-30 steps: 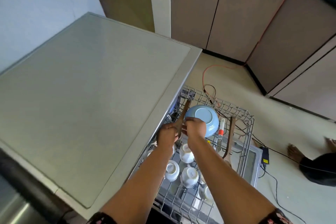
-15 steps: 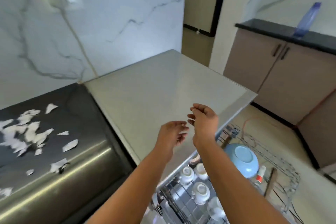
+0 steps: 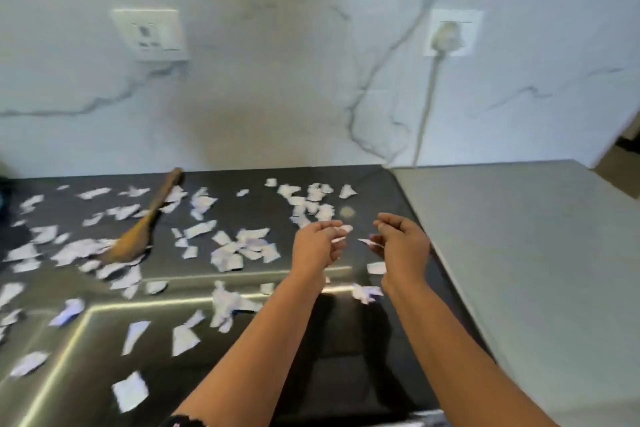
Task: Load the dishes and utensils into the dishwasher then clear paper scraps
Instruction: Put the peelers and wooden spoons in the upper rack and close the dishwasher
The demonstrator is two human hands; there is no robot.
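Several white paper scraps (image 3: 242,246) lie scattered over the dark countertop (image 3: 263,194) and the steel sink surround (image 3: 104,308). Among the scraps at the left lies a wooden spoon (image 3: 145,222), handle pointing to the wall. My left hand (image 3: 317,244) and my right hand (image 3: 403,241) hover side by side above the counter's right end, fingers loosely curled and apart. I see nothing gripped in either; small scraps show between the fingertips, blurred. The dishwasher rack and the dishes are out of view.
The grey dishwasher top (image 3: 519,253) adjoins the counter on the right. A marble wall stands behind, with a socket (image 3: 152,33) at the left and a plugged-in white cable (image 3: 427,94) running down at the right.
The view has swung left, from the dishwasher rack to the scrap-covered counter. Both hands let go of the blue bowl in the rack, rose, and now hover over the scraps.
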